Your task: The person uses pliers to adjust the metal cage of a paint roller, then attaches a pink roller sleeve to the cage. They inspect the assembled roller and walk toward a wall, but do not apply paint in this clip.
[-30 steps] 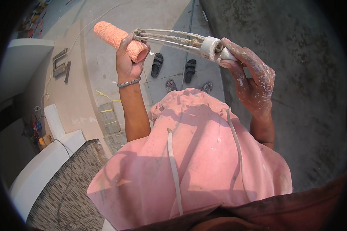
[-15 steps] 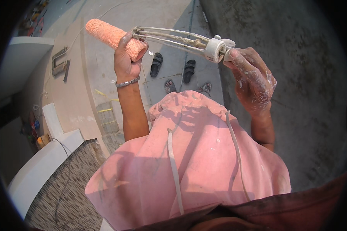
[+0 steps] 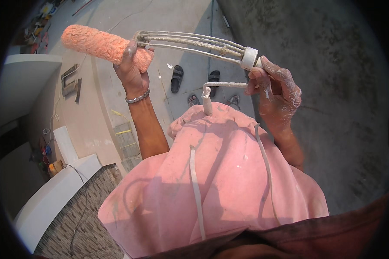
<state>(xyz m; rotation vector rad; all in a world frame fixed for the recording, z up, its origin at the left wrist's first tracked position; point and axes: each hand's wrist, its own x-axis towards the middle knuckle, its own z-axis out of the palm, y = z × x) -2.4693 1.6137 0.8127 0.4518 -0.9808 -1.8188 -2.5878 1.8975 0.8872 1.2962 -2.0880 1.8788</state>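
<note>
My left hand [image 3: 133, 77] is closed around the lower end of a fuzzy orange paint roller cover [image 3: 95, 44]. Its fingers also meet the left end of a paint roller frame [image 3: 190, 42], a cage of pale, paint-crusted wires. The cage is outside the cover, stretching right to a white end cap [image 3: 248, 58]. My right hand [image 3: 282, 95], smeared with white paint, pinches the frame just beyond that cap. From these fingers a bent rod [image 3: 229, 84] runs left to a whitish handle [image 3: 207, 102], which hangs over the front of my pink top [image 3: 229, 172].
Black sandals [image 3: 176, 79] lie on the tiled floor just past my feet [image 3: 192, 100]. A metal bracket-like piece [image 3: 70, 84] is at the left. Below it curves a white ledge [image 3: 58, 183] with a dark cable over it. Dark stained concrete [image 3: 341, 108] spreads to the right.
The roller cover and my left hand have moved left. The frame has turned in my right hand, so its bent rod and handle now show in front of my top.
</note>
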